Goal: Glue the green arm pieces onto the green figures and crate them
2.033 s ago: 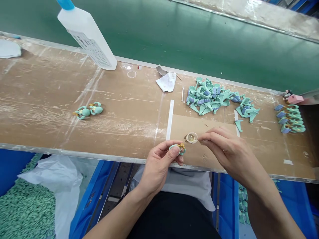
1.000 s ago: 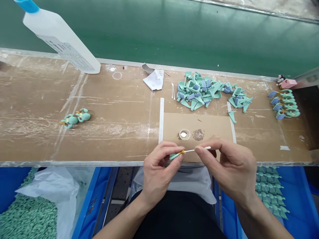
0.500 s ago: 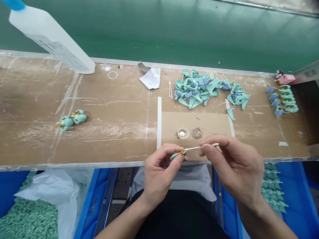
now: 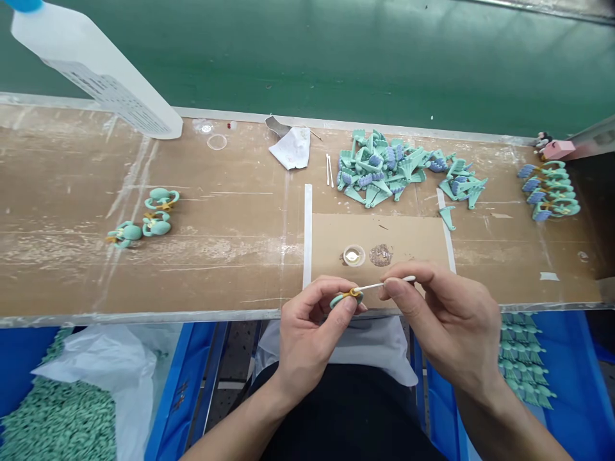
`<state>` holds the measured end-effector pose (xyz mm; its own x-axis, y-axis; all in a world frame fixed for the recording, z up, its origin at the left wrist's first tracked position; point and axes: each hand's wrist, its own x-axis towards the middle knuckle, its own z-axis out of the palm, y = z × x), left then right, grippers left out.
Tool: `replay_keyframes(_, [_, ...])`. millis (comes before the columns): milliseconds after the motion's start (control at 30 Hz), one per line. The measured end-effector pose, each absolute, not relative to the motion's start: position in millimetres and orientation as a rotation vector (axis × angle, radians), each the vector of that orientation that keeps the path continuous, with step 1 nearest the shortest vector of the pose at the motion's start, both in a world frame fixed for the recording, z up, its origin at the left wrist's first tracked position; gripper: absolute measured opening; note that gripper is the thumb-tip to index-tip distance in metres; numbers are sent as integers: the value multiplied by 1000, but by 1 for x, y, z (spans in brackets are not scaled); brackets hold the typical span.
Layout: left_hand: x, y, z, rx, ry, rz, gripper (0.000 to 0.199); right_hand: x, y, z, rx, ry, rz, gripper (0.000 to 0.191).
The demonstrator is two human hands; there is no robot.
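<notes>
Between thumb and fingers, my left hand [image 4: 312,336] pinches a small teal and orange part [image 4: 346,296] above the table's front edge. My right hand [image 4: 449,323] is closed on a white cotton swab [image 4: 372,286], whose left tip touches the orange portion of the part. Behind the hands, a small round cup [image 4: 354,256] stands on a cardboard sheet [image 4: 336,230] beside a dark stain [image 4: 381,255]. Three teal and orange pieces [image 4: 156,224] lie at the left of the table.
A pile of teal and blue parts [image 4: 379,169] lies behind the sheet, with two swabs [image 4: 329,171] beside it. Assembled pieces [image 4: 552,191] are lined up at the right. A white bottle [image 4: 100,70] stands back left. Blue bins [image 4: 192,390] flank my lap.
A third teal and orange piece now shows at the left of the table. The swab and my right hand have shifted slightly left; its tip now meets the held part.
</notes>
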<state>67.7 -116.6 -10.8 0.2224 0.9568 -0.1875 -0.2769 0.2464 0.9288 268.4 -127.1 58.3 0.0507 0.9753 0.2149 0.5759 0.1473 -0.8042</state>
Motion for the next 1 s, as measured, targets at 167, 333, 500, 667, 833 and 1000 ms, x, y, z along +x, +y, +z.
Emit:
replay_keyframes(167, [68, -117, -11, 927, 937, 1044, 6, 267, -126, 59, -1513, -1624, 627, 18])
replay_keyframes(333, [67, -117, -10, 939, 937, 1035, 8, 266, -126, 63, -1496, -1631, 650, 21])
replay_keyframes(500, [66, -118, -9, 960, 938, 1027, 8, 268, -129, 63, -1505, -1640, 622, 18])
replay_keyframes(667, [67, -117, -8, 976, 954, 1041, 9, 268, -131, 64, -1542, -1666, 590, 18])
replay_keyframes(833, [66, -118, -11, 1015, 973, 1055, 7, 268, -133, 67, -1540, -1680, 579, 19])
replay_keyframes(1000, [66, -118, -13, 1039, 987, 1058, 8, 271, -134, 67, -1561, -1691, 552, 18])
